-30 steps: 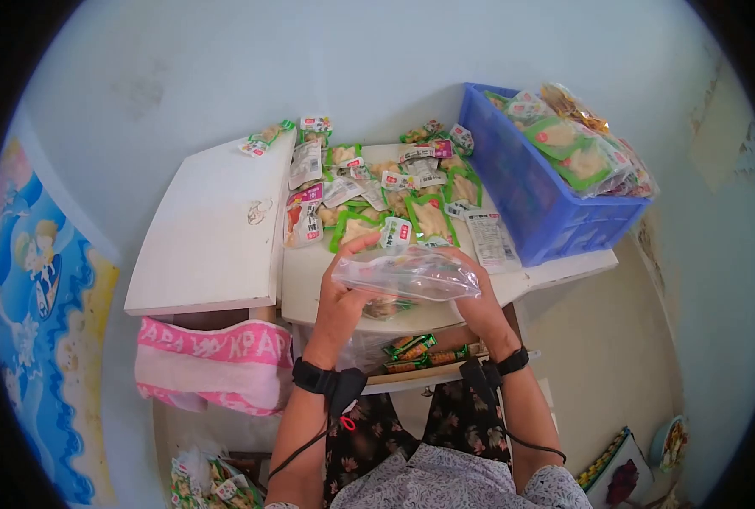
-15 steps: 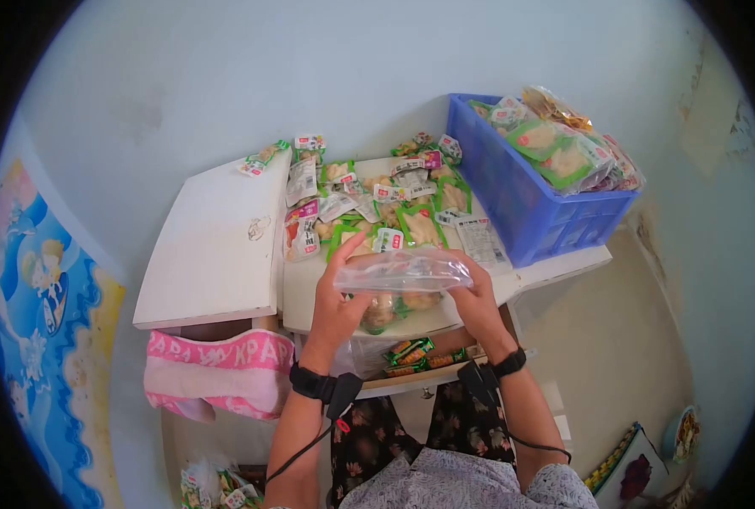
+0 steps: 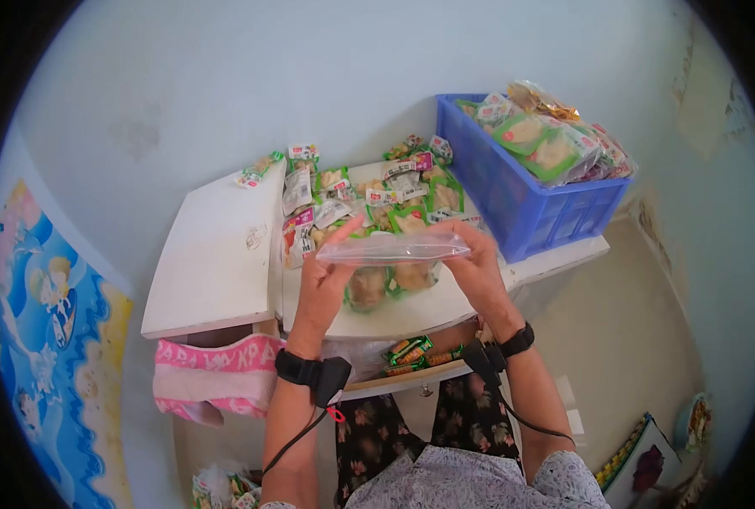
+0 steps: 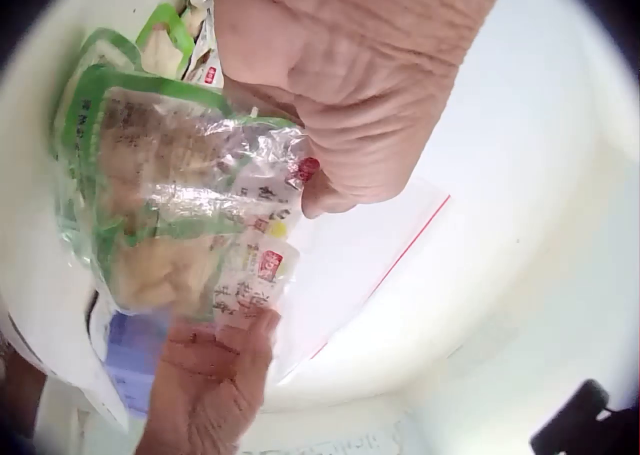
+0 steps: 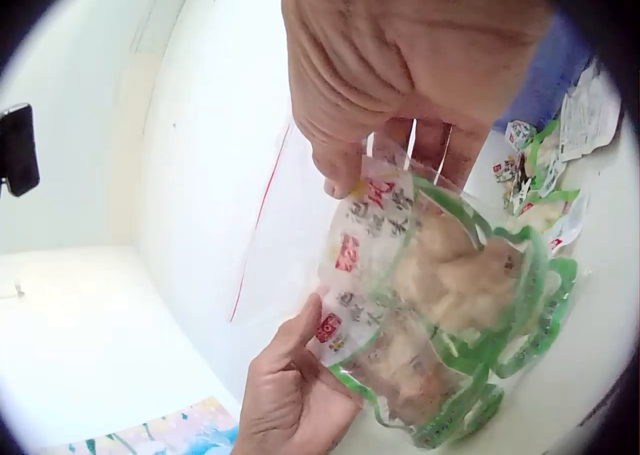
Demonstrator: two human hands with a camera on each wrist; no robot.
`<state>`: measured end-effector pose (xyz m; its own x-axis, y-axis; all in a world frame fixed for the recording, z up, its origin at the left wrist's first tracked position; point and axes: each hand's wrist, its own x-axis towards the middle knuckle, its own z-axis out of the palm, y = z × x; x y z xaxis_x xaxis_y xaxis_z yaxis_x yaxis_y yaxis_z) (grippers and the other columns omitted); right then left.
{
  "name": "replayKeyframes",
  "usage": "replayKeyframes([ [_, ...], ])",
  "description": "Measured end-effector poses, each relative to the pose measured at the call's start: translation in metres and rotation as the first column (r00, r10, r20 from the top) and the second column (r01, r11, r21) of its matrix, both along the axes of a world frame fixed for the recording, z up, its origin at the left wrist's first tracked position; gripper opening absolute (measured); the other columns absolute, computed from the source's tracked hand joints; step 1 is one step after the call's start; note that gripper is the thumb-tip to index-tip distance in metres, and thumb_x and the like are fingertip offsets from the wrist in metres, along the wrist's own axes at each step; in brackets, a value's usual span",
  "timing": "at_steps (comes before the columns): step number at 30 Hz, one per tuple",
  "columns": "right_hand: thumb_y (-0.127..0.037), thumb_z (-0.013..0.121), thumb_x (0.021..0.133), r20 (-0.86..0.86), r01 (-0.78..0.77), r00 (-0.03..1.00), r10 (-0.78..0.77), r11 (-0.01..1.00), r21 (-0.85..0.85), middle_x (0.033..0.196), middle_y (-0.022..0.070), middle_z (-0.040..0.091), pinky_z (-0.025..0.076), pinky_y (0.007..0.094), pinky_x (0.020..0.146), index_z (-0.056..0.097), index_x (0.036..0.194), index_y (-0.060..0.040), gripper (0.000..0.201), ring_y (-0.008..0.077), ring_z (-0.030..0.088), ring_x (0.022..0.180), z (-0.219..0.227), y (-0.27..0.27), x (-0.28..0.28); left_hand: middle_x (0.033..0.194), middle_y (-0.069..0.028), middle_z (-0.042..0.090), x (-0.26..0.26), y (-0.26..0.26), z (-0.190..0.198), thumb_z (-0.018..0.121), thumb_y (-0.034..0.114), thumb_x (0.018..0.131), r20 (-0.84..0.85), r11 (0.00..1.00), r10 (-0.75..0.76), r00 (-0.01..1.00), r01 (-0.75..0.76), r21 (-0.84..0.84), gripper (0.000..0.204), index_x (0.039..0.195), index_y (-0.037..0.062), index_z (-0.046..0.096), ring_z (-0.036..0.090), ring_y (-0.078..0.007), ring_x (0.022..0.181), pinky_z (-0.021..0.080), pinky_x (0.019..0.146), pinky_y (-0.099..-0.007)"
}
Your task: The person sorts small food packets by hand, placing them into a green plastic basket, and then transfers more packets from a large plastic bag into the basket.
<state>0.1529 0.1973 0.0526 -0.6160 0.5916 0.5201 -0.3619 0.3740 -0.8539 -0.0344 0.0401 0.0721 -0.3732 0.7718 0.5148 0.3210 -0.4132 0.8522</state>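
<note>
A clear zip bag (image 3: 394, 248) with a red line along its top edge is stretched between both hands over the table's front. Inside it, green-edged food packets (image 5: 455, 275) with pale contents hang below the fingers. My left hand (image 3: 320, 284) pinches one side of the bag, thumb toward me and index finger pointing up. The other side is pinched by my right hand (image 3: 479, 271), its thumb on the near face, as the right wrist view shows. Beyond the bag, many similar loose packets (image 3: 382, 199) are spread over the white tabletop (image 3: 411, 314).
A blue crate (image 3: 547, 216) heaped with bagged packets stands at the right. Below the tabletop, an open drawer (image 3: 369, 386) holds green snack packs (image 3: 410, 349). A pink and white towel (image 3: 216, 377) hangs at the left, under a raised white panel (image 3: 216, 246).
The bag's mouth has gone from spread apart to a flatter, straighter line, with both hands slightly higher in view. More of the packets inside now show below it.
</note>
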Motion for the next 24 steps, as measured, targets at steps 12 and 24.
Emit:
replayKeyframes([
  [12,-0.012,0.063,0.104,-0.076,-0.050,0.996,0.045,0.996,-0.070,0.103,0.0069,0.076,0.052,0.0292,0.096,0.071,0.113,0.0014,0.018,0.0115,0.067,0.101,0.046,-0.006,0.008,0.119,-0.0118,0.073,-0.005,0.001,0.021,0.054,0.015,0.108,0.279,0.988,-0.100,0.955,0.063,0.142,0.026,0.120,-0.0027,0.068,0.070,-0.0227,0.111,0.052,0.103,-0.0372],
  [24,-0.017,0.061,0.106,-0.066,-0.001,0.998,-0.001,1.000,-0.019,0.101,0.0051,0.075,0.053,0.0277,0.093,0.070,0.106,0.0022,0.021,0.0095,0.067,0.099,0.056,0.003,0.010,0.112,-0.0132,0.075,-0.004,-0.006,0.033,0.053,0.020,0.109,0.231,0.996,-0.028,0.973,0.009,0.085,0.030,0.118,-0.0035,0.069,0.071,-0.0214,0.107,0.053,0.098,-0.0357],
])
